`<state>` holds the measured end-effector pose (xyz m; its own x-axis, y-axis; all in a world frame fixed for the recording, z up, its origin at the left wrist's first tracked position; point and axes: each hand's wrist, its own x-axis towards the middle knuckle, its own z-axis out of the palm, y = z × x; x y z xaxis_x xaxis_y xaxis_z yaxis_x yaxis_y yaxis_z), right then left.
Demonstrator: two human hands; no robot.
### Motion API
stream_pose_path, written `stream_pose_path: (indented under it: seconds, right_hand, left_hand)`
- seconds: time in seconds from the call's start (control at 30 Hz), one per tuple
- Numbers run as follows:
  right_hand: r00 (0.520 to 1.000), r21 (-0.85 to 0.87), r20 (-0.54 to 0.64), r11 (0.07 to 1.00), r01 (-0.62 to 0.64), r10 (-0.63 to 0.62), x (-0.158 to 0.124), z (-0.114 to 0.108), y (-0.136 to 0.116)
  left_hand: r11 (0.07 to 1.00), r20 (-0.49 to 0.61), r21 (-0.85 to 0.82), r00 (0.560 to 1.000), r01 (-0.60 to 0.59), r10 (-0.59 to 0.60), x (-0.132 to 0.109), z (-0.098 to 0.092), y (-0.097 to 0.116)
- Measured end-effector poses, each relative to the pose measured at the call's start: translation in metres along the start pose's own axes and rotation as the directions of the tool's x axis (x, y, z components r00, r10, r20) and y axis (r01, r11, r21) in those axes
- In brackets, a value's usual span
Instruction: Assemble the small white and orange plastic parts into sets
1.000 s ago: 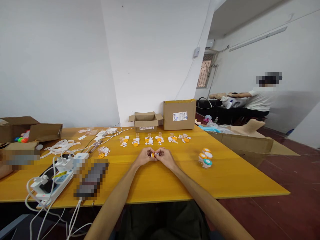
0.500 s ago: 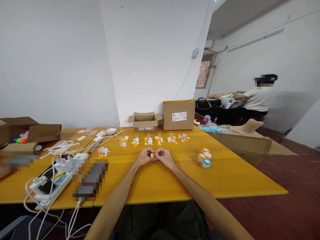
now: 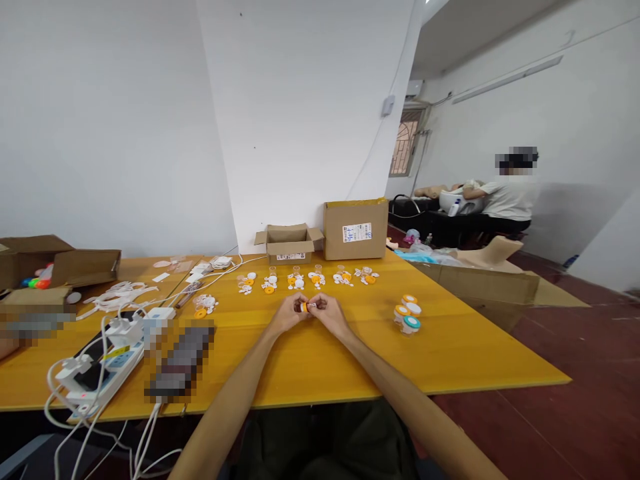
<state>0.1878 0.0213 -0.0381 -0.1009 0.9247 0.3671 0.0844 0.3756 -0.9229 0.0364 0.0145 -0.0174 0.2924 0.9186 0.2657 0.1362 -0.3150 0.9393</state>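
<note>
Both my hands meet over the middle of the yellow table [image 3: 350,363]. My left hand [image 3: 287,313] and my right hand [image 3: 327,312] are closed together on a small orange and white piece [image 3: 305,307], pinched between the fingertips. Beyond the hands lies a row of small orange and white parts [image 3: 310,278] in several little groups. To the right stand small round jars [image 3: 409,315] with orange, white and teal lids.
Two cardboard boxes [image 3: 320,237] stand at the table's far edge by the wall. At the left lie a power strip [image 3: 105,367], white cables, chargers and more boxes. A big flat carton [image 3: 495,283] sits right of the table. A person in a white shirt [image 3: 507,197] works at the back right.
The hands stay together on the small piece, with only slight finger movement. The view has shifted a little. The person at the back right has moved slightly left.
</note>
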Motion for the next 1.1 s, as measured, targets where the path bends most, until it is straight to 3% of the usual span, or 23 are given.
stream_pose_path:
  seconds: [0.7, 1.1]
  right_hand:
    - [0.999, 0.099, -0.009, 0.994, -0.053, 0.054, 0.001, 0.0001, 0.0016]
    - [0.998, -0.027, -0.059, 0.999, 0.019, -0.02, 0.0008, 0.0015, 0.0027]
  left_hand:
    - [0.992, 0.045, -0.093, 0.996, 0.085, -0.081, -0.001, -0.0044, 0.0016]
    - [0.998, 0.01, -0.039, 0.999, 0.053, -0.052, 0.0005, -0.0032, 0.0006]
